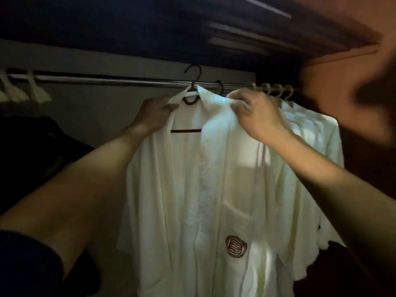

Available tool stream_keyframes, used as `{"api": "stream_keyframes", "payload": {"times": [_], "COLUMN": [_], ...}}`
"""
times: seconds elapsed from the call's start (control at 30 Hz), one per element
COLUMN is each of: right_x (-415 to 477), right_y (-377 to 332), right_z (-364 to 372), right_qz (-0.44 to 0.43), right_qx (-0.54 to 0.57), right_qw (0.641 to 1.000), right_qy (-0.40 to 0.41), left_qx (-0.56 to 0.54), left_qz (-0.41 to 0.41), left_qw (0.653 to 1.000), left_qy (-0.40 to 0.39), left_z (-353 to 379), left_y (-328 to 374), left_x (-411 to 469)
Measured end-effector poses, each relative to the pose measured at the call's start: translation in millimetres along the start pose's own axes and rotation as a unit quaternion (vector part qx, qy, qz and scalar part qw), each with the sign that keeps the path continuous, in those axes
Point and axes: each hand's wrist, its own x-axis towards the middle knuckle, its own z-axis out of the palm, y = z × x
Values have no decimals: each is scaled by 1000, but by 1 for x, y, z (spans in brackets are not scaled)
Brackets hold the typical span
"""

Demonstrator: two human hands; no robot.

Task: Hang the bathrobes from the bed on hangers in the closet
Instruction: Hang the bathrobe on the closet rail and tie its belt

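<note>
Both hands, left hand [157, 111] and right hand [255, 116], fingers pinched on the bathrobe [192, 179] collar, are squaring it on the dark hanger [190, 99]; next, probably hook it on the rod [128, 81].

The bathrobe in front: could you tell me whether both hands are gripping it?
Yes, the left hand pinches the bathrobe collar and the right hand grips its shoulder.

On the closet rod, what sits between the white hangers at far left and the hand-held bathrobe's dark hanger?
In the head view, that stretch of rod is bare: nothing hangs between the white hangers and the dark hanger carrying the bathrobe.
</note>
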Motion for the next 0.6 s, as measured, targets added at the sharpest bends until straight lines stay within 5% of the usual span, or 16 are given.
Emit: {"api": "stream_keyframes", "payload": {"times": [0.2, 0.4, 0.5, 0.6], "right_x": [49, 18, 49, 96], "right_y": [41, 67, 77, 80], "right_z": [49, 77, 63, 60], "right_qz": [59, 11, -1, 5], "right_qx": [12, 6, -86, -110], "right_qw": [998, 997, 986, 988], "right_qy": [-8, -77, -141, -107], "left_qx": [57, -26, -23, -154], "left_qz": [-35, -23, -17, 31], "left_qw": [997, 998, 997, 982], "left_qy": [-25, -49, -69, -103], "left_z": [38, 77, 72, 65], "left_y": [-26, -57, -59, -46], "left_x": [51, 42, 54, 70]}}
